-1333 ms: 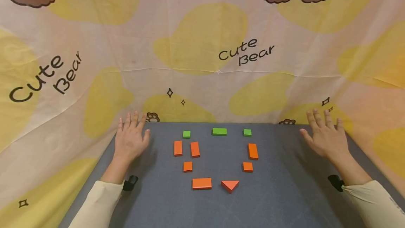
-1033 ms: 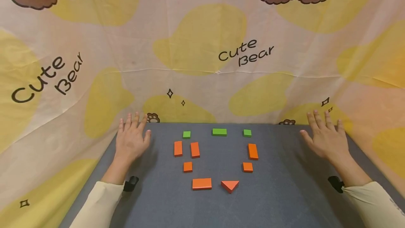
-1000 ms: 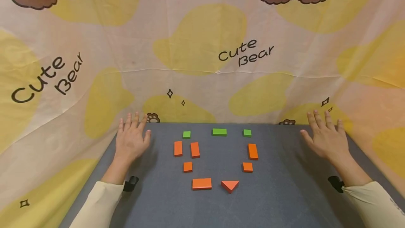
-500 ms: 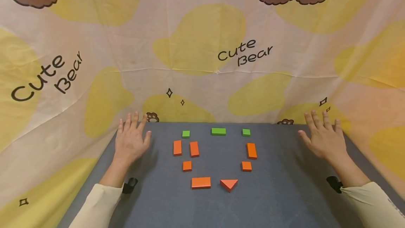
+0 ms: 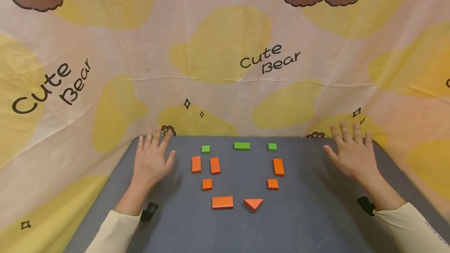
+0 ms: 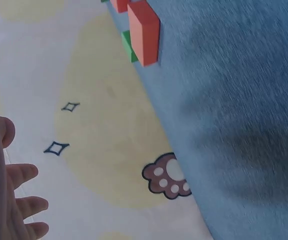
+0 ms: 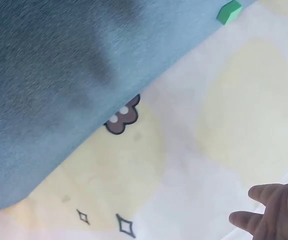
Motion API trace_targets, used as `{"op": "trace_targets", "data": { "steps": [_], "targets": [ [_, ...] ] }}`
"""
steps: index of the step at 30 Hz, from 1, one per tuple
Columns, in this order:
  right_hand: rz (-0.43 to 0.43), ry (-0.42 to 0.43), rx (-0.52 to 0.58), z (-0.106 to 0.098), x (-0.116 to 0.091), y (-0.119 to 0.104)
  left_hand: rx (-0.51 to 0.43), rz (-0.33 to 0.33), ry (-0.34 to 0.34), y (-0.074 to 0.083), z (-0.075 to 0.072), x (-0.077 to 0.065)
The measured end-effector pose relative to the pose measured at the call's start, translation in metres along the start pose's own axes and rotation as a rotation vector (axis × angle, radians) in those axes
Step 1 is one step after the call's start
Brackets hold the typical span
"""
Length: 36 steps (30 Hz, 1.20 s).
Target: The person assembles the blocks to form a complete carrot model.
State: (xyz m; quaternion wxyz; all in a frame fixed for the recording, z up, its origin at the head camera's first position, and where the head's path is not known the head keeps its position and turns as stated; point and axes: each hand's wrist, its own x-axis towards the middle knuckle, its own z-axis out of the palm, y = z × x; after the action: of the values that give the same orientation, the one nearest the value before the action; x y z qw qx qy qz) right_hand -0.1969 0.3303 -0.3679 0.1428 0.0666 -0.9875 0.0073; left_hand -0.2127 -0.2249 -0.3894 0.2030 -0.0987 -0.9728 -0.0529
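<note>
My left hand [image 5: 152,163] hovers over the left of the grey table with fingers spread, holding nothing. Over the right side, my right hand [image 5: 354,157] is spread likewise and holds nothing. Between them lie small blocks. At the back are a green rectangular block [image 5: 241,146] and two small green blocks, one left [image 5: 205,149] and one right [image 5: 272,147]. Two upright-lying orange-red blocks [image 5: 196,164] are nearest the left hand. An orange block [image 5: 278,167] is nearest the right. Two square orange blocks [image 5: 207,184], an orange rectangle [image 5: 222,202] and a red triangular block [image 5: 253,205] lie nearer me.
A patterned cloth [image 5: 218,50] with "Cute Bear" lettering hangs behind and beside the table [image 5: 299,225]. Black straps with wrist cameras [image 5: 149,212] sit under both wrists. In the left wrist view, the cloth meets the table's back edge.
My left hand has shifted a little to the right and toward me, and my right hand a little to the left. The view has turned slightly; the blocks stay in their arrangement.
</note>
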Motion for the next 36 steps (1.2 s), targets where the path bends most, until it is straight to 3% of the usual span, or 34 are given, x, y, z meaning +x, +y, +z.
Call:
{"op": "trace_targets", "data": {
  "steps": [16,26,36],
  "targets": [
    [-0.109,0.112,-0.001,0.001,0.014,-0.047,-0.035,0.082,0.047,0.027,0.012,0.006],
    [-0.234,0.044,0.187,0.016,0.038,-0.105,-0.106,0.109,-0.027,0.034,0.028,0.009],
    [-0.344,-0.061,0.356,0.036,0.059,-0.159,-0.158,0.066,-0.107,0.032,0.048,0.007]
  ]
}}
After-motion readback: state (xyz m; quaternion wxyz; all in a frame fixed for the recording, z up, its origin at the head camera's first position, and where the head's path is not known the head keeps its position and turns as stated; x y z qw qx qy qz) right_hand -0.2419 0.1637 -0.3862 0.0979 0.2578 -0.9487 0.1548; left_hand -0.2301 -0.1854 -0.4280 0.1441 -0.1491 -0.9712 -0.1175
